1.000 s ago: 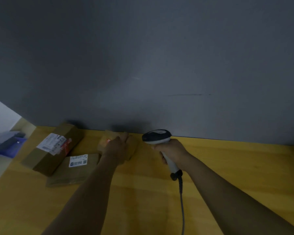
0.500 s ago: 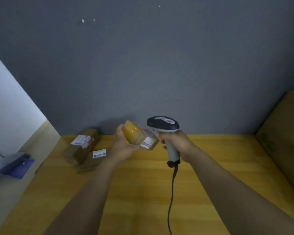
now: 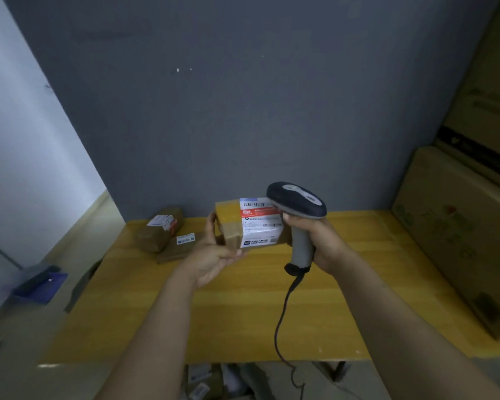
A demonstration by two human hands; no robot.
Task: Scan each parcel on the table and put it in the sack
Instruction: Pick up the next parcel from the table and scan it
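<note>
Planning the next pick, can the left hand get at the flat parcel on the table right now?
Probably not yet: the left hand is gripping the labelled box. Otherwise the flat parcel lies close, its near side unblocked.

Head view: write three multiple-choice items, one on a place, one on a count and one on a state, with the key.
1. Where is the scanner? A. in the right hand B. inside a carton C. on the floor
2. How many parcels lie unheld on the table? A. none B. two C. five
3. The labelled parcel is: A. torn open B. lying on the table C. held up by the left hand
Key: 1 A, gripped by its handle; 2 B, a thick parcel and a flat parcel, far left; 3 C, gripped from below, label facing the camera.
</note>
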